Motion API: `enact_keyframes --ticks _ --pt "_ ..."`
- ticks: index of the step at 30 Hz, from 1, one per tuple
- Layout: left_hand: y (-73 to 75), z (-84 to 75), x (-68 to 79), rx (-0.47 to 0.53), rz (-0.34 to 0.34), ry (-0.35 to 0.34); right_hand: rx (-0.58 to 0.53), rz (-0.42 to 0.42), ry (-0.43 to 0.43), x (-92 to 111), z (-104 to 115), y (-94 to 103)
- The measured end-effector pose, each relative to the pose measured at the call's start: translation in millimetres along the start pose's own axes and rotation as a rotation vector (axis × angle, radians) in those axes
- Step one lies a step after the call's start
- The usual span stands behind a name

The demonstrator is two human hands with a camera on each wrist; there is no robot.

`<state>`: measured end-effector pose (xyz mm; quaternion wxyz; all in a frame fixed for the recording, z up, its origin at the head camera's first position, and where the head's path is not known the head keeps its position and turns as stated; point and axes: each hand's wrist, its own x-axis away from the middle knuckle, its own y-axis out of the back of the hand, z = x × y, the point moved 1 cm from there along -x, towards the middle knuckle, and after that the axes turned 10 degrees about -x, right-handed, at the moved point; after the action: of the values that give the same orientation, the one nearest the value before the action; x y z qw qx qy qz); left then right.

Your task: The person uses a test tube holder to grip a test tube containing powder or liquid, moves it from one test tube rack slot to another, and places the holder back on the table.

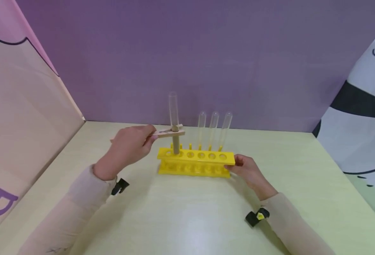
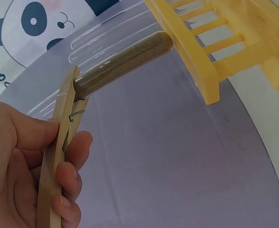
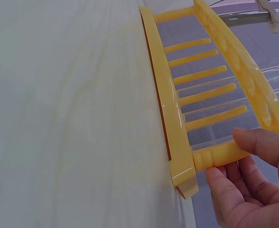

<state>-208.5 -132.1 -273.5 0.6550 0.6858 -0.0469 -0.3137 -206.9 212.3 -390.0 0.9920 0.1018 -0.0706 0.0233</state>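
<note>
My left hand [image 1: 128,143] grips a wooden test tube clamp [image 2: 51,180], thumb on one side and fingers curled round the other. The clamp's jaws grasp a clear glass test tube [image 1: 173,108] around its middle. Grey-brown, grainy matter [image 2: 125,61] fills the tube's lower part. Upright, the tube has its rounded bottom right at the top plate of a yellow test tube rack [image 1: 193,173], by the left holes. My right hand [image 1: 246,171] pinches the rack's right end post [image 3: 222,154] between thumb and fingers. Three clear test tubes [image 1: 201,124] stand upside down on the rack's rear pegs.
The rack stands on a pale wood-look table [image 1: 187,212]. Behind the table rises a purple backdrop [image 1: 206,63], with printed panels [image 1: 365,102] at the sides. Small black cameras [image 1: 253,218] sit on both wrists.
</note>
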Motion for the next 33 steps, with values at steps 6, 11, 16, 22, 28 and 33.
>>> enact_keyframes --ticks 6,11,16,22,28,33 --pt "-2.0 -2.2 0.0 0.007 -0.009 -0.009 -0.004 -0.002 0.011 -1.3 -1.9 -0.3" --pt "-3.7 -3.2 0.9 0.013 -0.025 -0.013 -0.004 0.000 0.006 -1.3 -1.8 -0.3" --pt "-5.9 -3.7 0.3 0.030 -0.033 -0.024 -0.010 0.006 0.015 -0.3 -1.2 -0.3" --pt "-11.0 -4.6 0.2 0.029 -0.039 -0.042 0.007 0.000 0.015 -0.9 -1.2 -0.5" --pt "-14.9 -4.9 0.4 0.031 -0.043 -0.052 0.010 -0.007 0.011 -1.7 -2.1 -0.4" --pt "-18.1 -5.8 1.5 0.028 -0.044 -0.055 0.009 -0.013 0.000 -1.5 -1.5 -0.6"
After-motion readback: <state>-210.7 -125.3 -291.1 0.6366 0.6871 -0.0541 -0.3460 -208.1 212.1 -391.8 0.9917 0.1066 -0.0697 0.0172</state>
